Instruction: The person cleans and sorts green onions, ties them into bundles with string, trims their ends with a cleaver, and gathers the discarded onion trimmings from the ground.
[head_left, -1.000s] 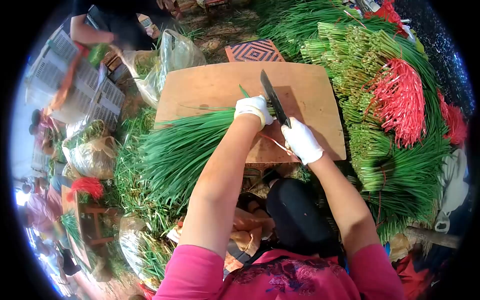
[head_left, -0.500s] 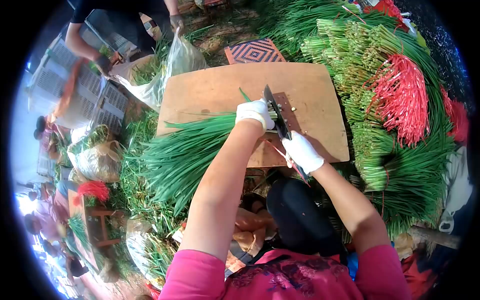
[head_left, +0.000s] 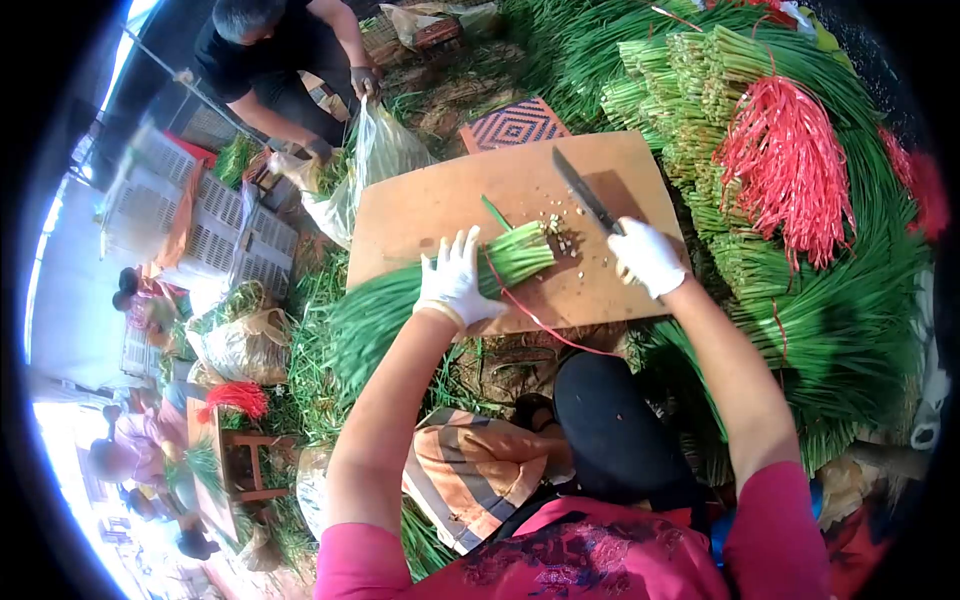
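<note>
A bundle of what look like garlic chives [head_left: 520, 255] lies across the wooden board [head_left: 430, 205], pale cut ends to the right and green leaves hanging off the left side. My white-gloved left hand [head_left: 452, 280] rests on the bundle with fingers spread. In my gloved right hand [head_left: 645, 258] is a knife [head_left: 582, 188], its blade pointing up and left, apart from the stalks. A thin red tie strip [head_left: 530, 318] runs around the bundle and trails over the near edge. Small cut bits [head_left: 565, 238] lie beside the stalk ends.
Stacked green bundles [head_left: 690, 120] with red strips [head_left: 790, 165] on top stand at the right. A patterned stool [head_left: 518, 124] is behind the board. At the back left another person holds a plastic sack [head_left: 385, 150]. Loose leaves [head_left: 315, 330] cover the ground at left.
My left hand has moved from near the stalk ends leftward and spread its fingers. The knife has lifted away to the right, leaving the cut ends exposed. The view has shifted slightly.
</note>
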